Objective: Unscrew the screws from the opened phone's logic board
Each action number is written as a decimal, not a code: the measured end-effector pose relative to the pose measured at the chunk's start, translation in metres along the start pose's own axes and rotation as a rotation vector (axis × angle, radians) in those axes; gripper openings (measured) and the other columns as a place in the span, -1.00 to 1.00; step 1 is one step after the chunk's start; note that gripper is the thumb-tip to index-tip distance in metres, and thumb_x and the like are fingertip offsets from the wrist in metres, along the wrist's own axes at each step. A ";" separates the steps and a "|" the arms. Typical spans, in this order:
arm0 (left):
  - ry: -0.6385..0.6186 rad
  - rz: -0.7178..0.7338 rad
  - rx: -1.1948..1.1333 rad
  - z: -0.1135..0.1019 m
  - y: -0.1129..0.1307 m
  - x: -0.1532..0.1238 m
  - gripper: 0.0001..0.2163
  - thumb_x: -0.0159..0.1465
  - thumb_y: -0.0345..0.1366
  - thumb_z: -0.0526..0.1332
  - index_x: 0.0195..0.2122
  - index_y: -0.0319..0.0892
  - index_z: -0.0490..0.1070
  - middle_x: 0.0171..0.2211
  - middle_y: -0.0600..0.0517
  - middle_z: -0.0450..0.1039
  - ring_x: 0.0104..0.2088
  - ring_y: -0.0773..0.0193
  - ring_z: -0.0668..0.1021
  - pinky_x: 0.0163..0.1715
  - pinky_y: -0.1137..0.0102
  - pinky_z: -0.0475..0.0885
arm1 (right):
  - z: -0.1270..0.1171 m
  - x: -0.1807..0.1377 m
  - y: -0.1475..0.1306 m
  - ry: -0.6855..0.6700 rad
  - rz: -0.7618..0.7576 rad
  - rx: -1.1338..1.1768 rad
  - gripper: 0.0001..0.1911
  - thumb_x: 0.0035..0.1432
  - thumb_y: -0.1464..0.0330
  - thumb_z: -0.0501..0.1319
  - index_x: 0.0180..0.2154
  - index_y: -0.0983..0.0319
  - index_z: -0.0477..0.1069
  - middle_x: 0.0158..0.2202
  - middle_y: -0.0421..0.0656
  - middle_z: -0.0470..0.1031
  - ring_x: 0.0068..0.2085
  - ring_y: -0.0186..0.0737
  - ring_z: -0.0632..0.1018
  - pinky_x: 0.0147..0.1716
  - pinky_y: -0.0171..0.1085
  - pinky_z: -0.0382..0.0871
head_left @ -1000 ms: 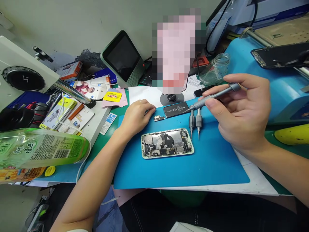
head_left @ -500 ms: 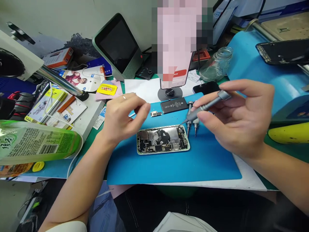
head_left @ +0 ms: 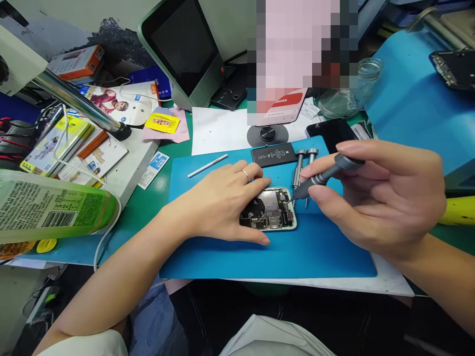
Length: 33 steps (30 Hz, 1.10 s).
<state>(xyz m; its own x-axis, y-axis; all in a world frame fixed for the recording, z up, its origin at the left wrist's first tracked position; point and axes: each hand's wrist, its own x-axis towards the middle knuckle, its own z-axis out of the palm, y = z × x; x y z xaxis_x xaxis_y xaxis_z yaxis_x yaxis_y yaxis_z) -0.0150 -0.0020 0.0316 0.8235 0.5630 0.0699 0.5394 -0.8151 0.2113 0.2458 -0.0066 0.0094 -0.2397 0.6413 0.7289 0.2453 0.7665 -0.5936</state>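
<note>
An opened smartphone lies on the blue mat, its circuit boards and inner metal exposed. My left hand spans its left part, fingers along the far edge and thumb along the near edge, hiding that end. In my right hand is a grey precision screwdriver, pinched between thumb and fingers. Its tip points down at the phone's far right inner corner; whether it touches a screw cannot be made out. Two more screwdrivers lie just behind, beside a black phone battery.
The blue mat carries a thin white stick at the back left. Behind it stand a phone on a round stand, a glass jar and a smart display. A green-labelled bottle lies at left.
My left hand has come down from above the mat onto the phone's left part, its fingers spreading around it. The screwdriver tip has moved in over the phone's corner. The view has shifted slightly.
</note>
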 end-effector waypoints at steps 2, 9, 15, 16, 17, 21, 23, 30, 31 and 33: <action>-0.033 -0.004 0.006 -0.001 0.001 0.000 -0.15 0.28 0.37 0.39 0.27 -0.33 0.45 0.10 -0.26 0.50 0.00 -0.12 0.58 0.02 0.06 0.51 | 0.000 -0.003 -0.002 0.014 0.077 -0.039 -0.24 0.25 0.50 0.43 0.37 -0.19 0.44 -0.04 -0.24 0.67 -0.18 -0.17 0.74 -0.26 -0.16 0.77; -0.091 -0.018 0.017 -0.004 0.002 0.004 -0.32 0.34 0.20 0.43 0.19 -0.32 0.50 0.08 -0.23 0.51 0.02 -0.12 0.59 0.04 0.08 0.50 | -0.011 0.003 0.005 -0.086 0.307 -0.287 -0.30 0.39 0.23 0.34 0.49 -0.04 0.31 -0.03 -0.15 0.64 -0.14 -0.10 0.66 -0.05 -0.01 0.67; -0.102 -0.007 0.006 -0.004 0.003 0.004 -0.36 0.36 0.15 0.42 0.19 -0.33 0.51 0.06 -0.20 0.52 0.00 -0.11 0.60 0.03 0.09 0.50 | -0.036 0.023 0.027 -0.544 0.597 -0.797 -0.28 0.46 0.08 0.10 0.49 0.26 0.31 -0.24 0.01 0.60 -0.21 0.13 0.62 -0.12 0.14 0.54; -0.102 -0.009 0.003 -0.004 0.003 0.004 -0.36 0.36 0.15 0.42 0.19 -0.33 0.51 0.06 -0.20 0.52 0.01 -0.10 0.60 0.03 0.10 0.50 | -0.038 0.024 0.031 -0.577 0.594 -0.820 -0.29 0.46 0.08 0.08 0.48 0.27 0.32 -0.24 0.03 0.60 -0.21 0.14 0.62 -0.13 0.12 0.52; -0.101 -0.012 0.001 -0.004 0.003 0.004 -0.36 0.36 0.15 0.43 0.19 -0.32 0.51 0.06 -0.20 0.52 0.01 -0.10 0.60 0.04 0.10 0.50 | -0.040 0.023 0.034 -0.585 0.565 -0.826 -0.30 0.46 0.06 0.07 0.46 0.26 0.36 -0.25 0.03 0.60 -0.20 0.15 0.62 -0.15 0.09 0.52; -0.106 -0.015 0.004 -0.004 0.003 0.004 -0.37 0.36 0.15 0.42 0.19 -0.32 0.51 0.06 -0.20 0.53 0.01 -0.09 0.61 0.06 0.11 0.49 | -0.039 0.020 0.039 -0.580 0.469 -0.828 -0.40 0.45 0.06 0.07 0.33 0.19 0.50 -0.19 0.06 0.61 -0.17 0.20 0.62 -0.25 0.02 0.46; -0.109 -0.012 0.012 -0.005 0.003 0.004 -0.37 0.36 0.15 0.42 0.18 -0.32 0.52 0.07 -0.22 0.53 0.00 -0.10 0.62 0.05 0.11 0.49 | -0.038 0.019 0.036 -0.572 0.505 -0.854 -0.42 0.43 0.08 0.08 0.30 0.17 0.53 -0.10 0.10 0.57 -0.14 0.22 0.62 -0.25 0.04 0.46; -0.111 -0.012 0.009 -0.005 0.004 0.005 -0.38 0.35 0.14 0.43 0.17 -0.32 0.52 0.05 -0.20 0.53 -0.01 -0.09 0.61 0.02 0.12 0.49 | -0.036 0.018 0.034 -0.514 0.495 -0.799 -0.39 0.46 -0.01 0.04 0.25 0.17 0.59 0.19 0.19 0.43 0.20 0.41 0.54 0.17 0.29 0.49; -0.109 -0.012 0.006 -0.004 0.004 0.005 -0.38 0.35 0.14 0.43 0.17 -0.32 0.52 0.05 -0.19 0.52 -0.01 -0.09 0.60 0.02 0.12 0.49 | -0.036 0.018 0.036 -0.520 0.488 -0.793 -0.36 0.45 -0.04 0.04 0.25 0.17 0.59 0.21 0.19 0.43 0.25 0.44 0.50 0.21 0.33 0.46; -0.106 -0.010 0.000 -0.004 0.003 0.005 -0.38 0.35 0.13 0.43 0.17 -0.33 0.52 0.04 -0.19 0.52 0.00 -0.09 0.60 0.02 0.11 0.48 | -0.037 0.016 0.039 -0.542 0.479 -0.788 -0.30 0.43 -0.12 0.05 0.27 0.17 0.56 0.27 0.19 0.43 0.32 0.48 0.45 0.26 0.38 0.43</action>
<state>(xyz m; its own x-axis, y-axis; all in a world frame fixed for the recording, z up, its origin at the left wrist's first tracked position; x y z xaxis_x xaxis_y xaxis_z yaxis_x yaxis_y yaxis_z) -0.0096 -0.0014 0.0364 0.8320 0.5537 -0.0355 0.5477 -0.8094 0.2119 0.2858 0.0320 0.0109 -0.2954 0.9485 0.1146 0.9157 0.3153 -0.2490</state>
